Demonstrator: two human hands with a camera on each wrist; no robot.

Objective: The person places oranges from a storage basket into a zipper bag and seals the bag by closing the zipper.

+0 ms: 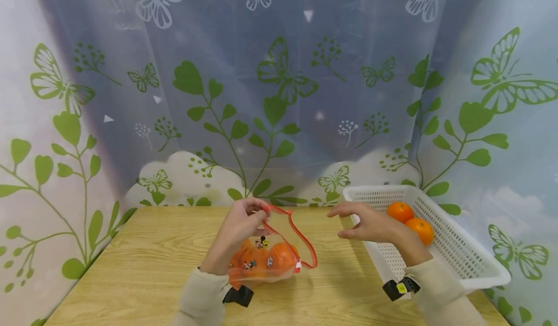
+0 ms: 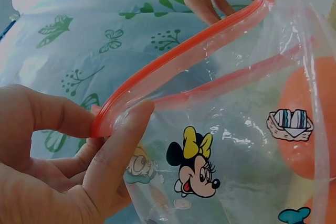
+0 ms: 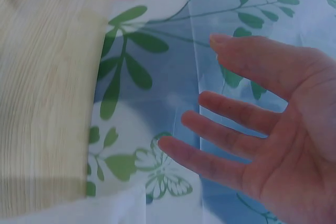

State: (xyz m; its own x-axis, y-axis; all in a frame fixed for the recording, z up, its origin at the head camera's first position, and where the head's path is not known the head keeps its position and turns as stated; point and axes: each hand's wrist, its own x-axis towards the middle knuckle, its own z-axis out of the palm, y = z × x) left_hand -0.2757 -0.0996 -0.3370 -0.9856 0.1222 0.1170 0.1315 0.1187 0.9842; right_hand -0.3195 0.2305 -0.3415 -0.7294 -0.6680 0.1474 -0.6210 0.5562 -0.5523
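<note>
left hand (image 1: 240,224) pinched the clear red-rimmed plastic bag (image 1: 263,263), right hand (image 1: 369,223) was spread; holding it wide seemed best imo

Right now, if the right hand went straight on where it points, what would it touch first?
Probably the bag; the head view shows the right hand pointing toward it, but depth is unclear, so the hand might pass above.

You have two hands (image 1: 370,223), two wrist straps (image 1: 238,296), one bag (image 2: 236,145), one basket (image 1: 457,241), two oranges (image 1: 419,231) in it, several bagged oranges (image 1: 282,257), and one table (image 1: 144,258).
</note>
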